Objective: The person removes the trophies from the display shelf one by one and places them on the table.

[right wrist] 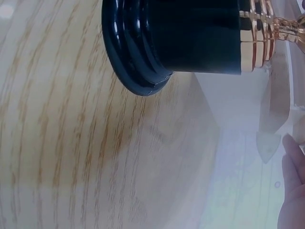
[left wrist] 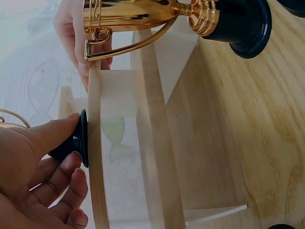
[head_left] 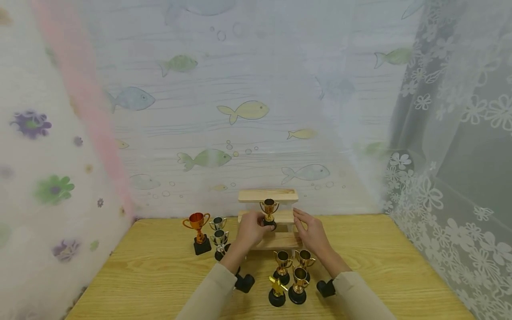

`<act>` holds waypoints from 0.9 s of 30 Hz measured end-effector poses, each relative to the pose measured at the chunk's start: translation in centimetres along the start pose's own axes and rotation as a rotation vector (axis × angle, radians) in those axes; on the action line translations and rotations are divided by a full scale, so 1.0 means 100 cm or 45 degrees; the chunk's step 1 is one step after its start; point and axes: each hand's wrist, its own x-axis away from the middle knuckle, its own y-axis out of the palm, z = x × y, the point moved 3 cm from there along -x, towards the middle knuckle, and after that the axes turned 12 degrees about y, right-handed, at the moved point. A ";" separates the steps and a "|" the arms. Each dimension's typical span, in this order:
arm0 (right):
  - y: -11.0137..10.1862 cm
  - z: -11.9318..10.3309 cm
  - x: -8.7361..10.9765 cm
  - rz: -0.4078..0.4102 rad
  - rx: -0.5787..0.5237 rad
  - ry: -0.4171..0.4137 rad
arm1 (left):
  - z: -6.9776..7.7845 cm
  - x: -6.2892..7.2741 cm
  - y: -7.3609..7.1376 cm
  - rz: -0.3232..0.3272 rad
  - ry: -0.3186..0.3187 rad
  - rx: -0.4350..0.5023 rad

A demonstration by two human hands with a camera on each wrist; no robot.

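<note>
My left hand [head_left: 250, 231] pinches the black base of a gold trophy cup [head_left: 270, 208] between thumb and fingers. In the left wrist view that base [left wrist: 82, 138] is upright at the edge of a step of the pale wooden stepped stand [head_left: 268, 195]. My right hand [head_left: 314, 233] is at the stand's right end, its fingers [head_left: 302, 215] extended along the side and gripping nothing. Just in front of the stand, between my forearms, are three more gold trophy cups [head_left: 282, 260] on black bases and a smaller trophy [head_left: 277, 289] with a star-like gold top.
Left of the stand are an orange-bronze trophy cup [head_left: 197, 222] on a square black base and silver trophy cups [head_left: 219, 238], partly behind my left forearm. The wood-grain table [head_left: 152, 275] meets a fish-patterned curtain [head_left: 248, 146] behind the stand. Lace fabric [head_left: 432, 195] hangs at the right.
</note>
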 end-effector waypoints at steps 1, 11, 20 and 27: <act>0.000 0.000 0.000 -0.001 0.001 0.000 | 0.000 0.001 -0.001 0.002 0.008 0.000; 0.000 0.002 0.000 0.005 -0.007 0.003 | 0.002 0.019 -0.009 -0.028 0.023 -0.006; 0.000 0.001 -0.002 0.006 -0.020 -0.005 | 0.004 0.039 -0.014 -0.025 0.122 0.078; 0.000 0.001 0.000 0.006 -0.028 -0.006 | 0.002 0.055 -0.013 -0.031 0.136 0.040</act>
